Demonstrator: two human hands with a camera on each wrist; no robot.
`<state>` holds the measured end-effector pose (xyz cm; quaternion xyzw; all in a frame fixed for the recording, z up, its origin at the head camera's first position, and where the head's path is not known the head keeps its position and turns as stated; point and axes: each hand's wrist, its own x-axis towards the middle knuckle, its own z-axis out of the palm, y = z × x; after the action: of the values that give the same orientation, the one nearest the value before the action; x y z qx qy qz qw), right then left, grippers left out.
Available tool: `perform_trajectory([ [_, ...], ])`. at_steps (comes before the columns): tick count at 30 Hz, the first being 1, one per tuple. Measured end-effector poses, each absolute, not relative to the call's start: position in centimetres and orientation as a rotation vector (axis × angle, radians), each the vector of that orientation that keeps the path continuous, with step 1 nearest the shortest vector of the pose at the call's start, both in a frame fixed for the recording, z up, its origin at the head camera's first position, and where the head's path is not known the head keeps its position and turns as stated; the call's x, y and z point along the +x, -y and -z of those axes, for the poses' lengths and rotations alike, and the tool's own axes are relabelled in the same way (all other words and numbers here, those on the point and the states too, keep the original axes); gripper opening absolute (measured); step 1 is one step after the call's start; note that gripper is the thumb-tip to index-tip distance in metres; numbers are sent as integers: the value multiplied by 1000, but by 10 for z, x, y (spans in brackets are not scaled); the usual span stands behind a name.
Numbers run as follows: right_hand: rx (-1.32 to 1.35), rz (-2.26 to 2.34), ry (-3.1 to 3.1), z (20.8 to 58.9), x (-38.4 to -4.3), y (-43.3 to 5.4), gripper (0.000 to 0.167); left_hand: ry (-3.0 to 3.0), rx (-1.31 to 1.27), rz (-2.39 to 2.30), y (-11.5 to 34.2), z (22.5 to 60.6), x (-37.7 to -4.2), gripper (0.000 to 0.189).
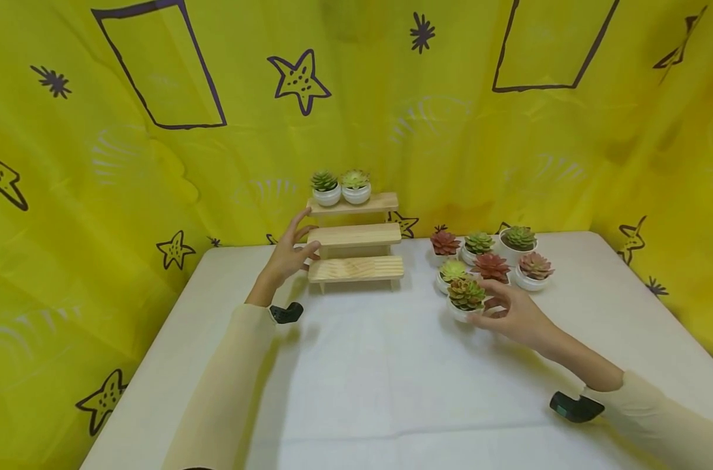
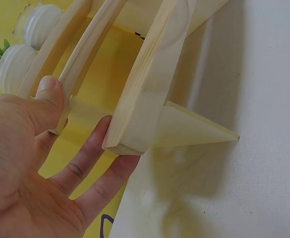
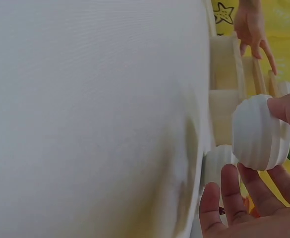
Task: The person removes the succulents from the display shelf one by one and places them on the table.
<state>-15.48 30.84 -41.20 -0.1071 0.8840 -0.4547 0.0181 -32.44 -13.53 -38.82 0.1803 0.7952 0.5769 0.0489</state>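
A three-tier wooden plant stand [image 1: 356, 235] stands near the back of the table. My left hand [image 1: 288, 254] holds its left end; in the left wrist view the thumb lies at the middle tier and two fingertips touch the end of the lowest tier [image 2: 140, 99]. On the top tier sit two green potted succulents [image 1: 325, 188] [image 1: 356, 187]. My right hand [image 1: 512, 313] grips a green-and-red succulent [image 1: 465, 295] by its white pot [image 3: 258, 131], between thumb and fingers. This one is in front of the other pots.
Right of the stand several more succulents in white pots cluster on the table, including a dark red one [image 1: 444, 243], a green one [image 1: 518, 239] and a pink one [image 1: 535, 267]. White cloth [image 1: 380, 378] covers the table. A yellow patterned curtain [image 1: 356, 130] hangs behind.
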Motion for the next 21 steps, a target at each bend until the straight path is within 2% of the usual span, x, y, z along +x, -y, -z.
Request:
perform_trajectory([
  [15,-485,1255,-2867,430,-160,-308,67,-2429,582,-1753,134,386,-324,76],
  [21,-501,1208,-2872,430,-158,-310,68,-2427,559,-1752,135,387,-324,76],
])
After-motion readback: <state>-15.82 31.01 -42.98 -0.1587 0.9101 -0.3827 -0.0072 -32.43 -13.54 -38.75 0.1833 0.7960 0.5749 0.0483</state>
